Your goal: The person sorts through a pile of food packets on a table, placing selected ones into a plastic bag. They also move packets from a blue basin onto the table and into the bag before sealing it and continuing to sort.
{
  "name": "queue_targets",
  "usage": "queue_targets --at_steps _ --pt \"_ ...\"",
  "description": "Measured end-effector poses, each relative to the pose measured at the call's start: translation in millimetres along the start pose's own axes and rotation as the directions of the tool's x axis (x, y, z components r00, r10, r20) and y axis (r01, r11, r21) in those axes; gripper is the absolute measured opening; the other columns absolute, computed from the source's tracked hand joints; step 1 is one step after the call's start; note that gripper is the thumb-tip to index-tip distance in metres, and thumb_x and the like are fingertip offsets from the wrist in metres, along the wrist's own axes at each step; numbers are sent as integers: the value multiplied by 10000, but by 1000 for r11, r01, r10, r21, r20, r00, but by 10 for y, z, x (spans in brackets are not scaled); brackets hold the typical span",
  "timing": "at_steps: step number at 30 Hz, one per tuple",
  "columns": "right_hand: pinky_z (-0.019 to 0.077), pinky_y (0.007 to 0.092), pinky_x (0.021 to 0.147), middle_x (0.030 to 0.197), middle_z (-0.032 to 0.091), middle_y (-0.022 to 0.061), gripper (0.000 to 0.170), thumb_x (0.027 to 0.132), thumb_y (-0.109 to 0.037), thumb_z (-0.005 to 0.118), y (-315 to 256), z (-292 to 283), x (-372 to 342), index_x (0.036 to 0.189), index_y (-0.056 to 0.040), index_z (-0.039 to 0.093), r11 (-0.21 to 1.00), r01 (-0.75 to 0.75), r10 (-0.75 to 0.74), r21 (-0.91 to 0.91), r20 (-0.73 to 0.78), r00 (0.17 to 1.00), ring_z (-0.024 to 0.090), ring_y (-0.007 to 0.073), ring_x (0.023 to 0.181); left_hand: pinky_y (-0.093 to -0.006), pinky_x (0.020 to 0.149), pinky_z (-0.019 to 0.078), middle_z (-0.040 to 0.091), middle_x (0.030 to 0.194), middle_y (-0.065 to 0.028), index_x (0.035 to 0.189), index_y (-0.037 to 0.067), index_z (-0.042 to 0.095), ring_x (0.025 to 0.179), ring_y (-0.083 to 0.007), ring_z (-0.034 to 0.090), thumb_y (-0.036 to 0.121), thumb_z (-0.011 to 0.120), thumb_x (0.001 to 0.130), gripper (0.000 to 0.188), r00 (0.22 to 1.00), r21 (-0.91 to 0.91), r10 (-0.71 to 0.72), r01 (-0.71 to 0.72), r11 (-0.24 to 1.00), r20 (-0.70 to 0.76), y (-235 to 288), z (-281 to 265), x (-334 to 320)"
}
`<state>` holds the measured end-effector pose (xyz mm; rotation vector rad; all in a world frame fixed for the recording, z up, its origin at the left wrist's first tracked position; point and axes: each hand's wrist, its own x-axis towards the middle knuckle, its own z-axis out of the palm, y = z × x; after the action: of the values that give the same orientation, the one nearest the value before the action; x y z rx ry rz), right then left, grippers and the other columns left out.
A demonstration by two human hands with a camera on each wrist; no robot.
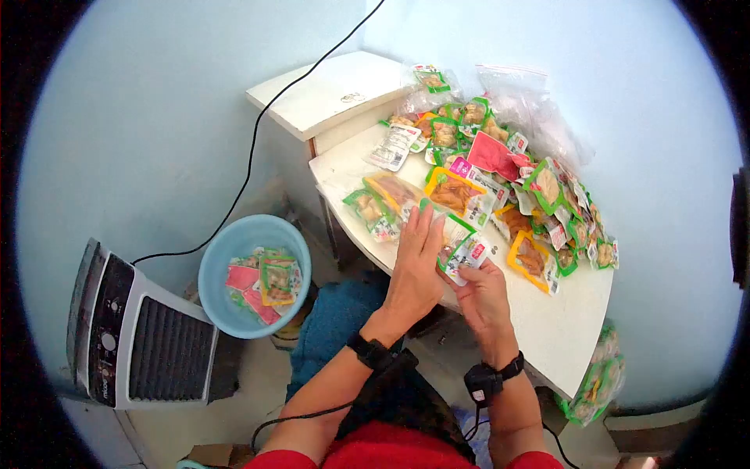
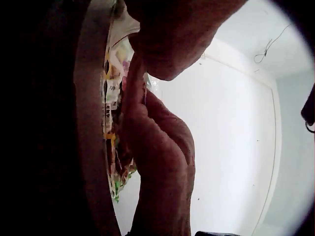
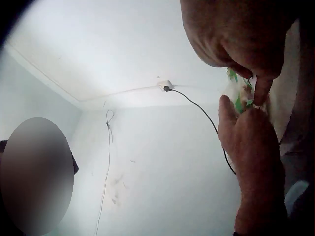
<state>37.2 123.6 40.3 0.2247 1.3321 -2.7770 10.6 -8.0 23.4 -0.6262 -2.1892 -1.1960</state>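
A green-edged packet (image 1: pixel 462 248) is between the two hands above the table's near edge in the head view. The right hand (image 1: pixel 483 303) pinches its lower corner between thumb and fingers. The left hand (image 1: pixel 416 270) lies along the packet's left side with its fingers extended; its thumb is hidden. In the left wrist view the hands are close together and dark. The right wrist view shows part of the green-edged packet (image 3: pixel 240 105) between the fingers. Just beyond the hands lie a yellow-edged packet (image 1: pixel 453 193) and a green-edged one (image 1: pixel 369 209).
Many packets (image 1: pixel 492 156) are heaped across the back and right of the white table (image 1: pixel 574 324), with clear plastic bags (image 1: pixel 539 117) behind. A blue basin (image 1: pixel 209 273) holding several packets stands at left, beside a black-and-white appliance (image 1: pixel 168 348). A black cable (image 1: pixel 251 148) hangs along the wall.
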Motion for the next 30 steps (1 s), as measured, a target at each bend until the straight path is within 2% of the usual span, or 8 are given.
queue_targets --at_steps 11,14,17,20,23,26,29,30 --pt "493 364 976 1276 566 125 360 969 -29 471 242 329 388 1326 14 448 992 -109 95 57 200 975 585 243 1131 -501 1161 206 326 1492 -262 1387 -52 403 1414 -448 244 -6 475 841 553 1000 -12 21 -21 1000 13 12 -95 -31" --pt "519 330 911 1199 604 123 302 991 -80 459 261 352 481 1270 24 510 944 -281 237 173 237 942 617 215 1032 -495 1165 201 331 1492 -259 1388 -54 401 1413 -447 247 -29 467 828 564 1000 -59 23 -22 998 8 7 -147 -32" --pt "545 301 786 1097 640 117 260 989 -96 467 249 344 531 1177 42 582 957 -121 148 -265 83 986 638 181 894 -490 1169 194 332 1492 -259 1387 -58 398 1414 -445 250 -58 459 805 586 1000 -82 26 -24 996 15 10 -201 -49" --pt "543 288 669 1033 650 118 233 975 -92 485 250 285 590 1090 59 621 924 -89 117 -372 54 992 635 160 800 -492 1172 188 334 1490 -261 1385 -63 397 1416 -442 250 -85 456 776 612 999 -109 29 -27 994 16 38 -230 -67" --pt "541 289 635 992 648 110 201 960 -80 500 268 343 583 1038 57 624 960 -70 93 -270 73 993 628 160 768 -496 1174 186 335 1488 -262 1377 -68 403 1416 -441 249 -101 454 753 627 999 -126 40 -38 991 9 24 -210 -84" --pt "539 284 634 940 635 99 163 954 -71 505 264 408 553 982 40 620 921 19 16 -390 85 996 619 162 771 -498 1176 185 337 1487 -259 1364 -70 414 1419 -438 244 -111 450 738 628 999 -119 44 -43 992 11 12 -179 -111" --pt "543 284 637 918 617 87 132 949 -56 508 393 343 624 980 35 600 988 -27 47 -152 130 990 613 161 783 -498 1178 182 342 1486 -256 1351 -71 427 1422 -435 243 -117 446 730 623 999 -114 32 -30 993 13 34 -210 -108" --pt "534 285 656 922 611 77 146 968 -89 502 444 282 669 1018 18 588 971 24 21 -238 183 983 600 158 805 -498 1178 181 344 1485 -256 1347 -70 432 1422 -434 244 -118 444 728 621 1000 -113 26 -24 993 13 39 -229 -107"
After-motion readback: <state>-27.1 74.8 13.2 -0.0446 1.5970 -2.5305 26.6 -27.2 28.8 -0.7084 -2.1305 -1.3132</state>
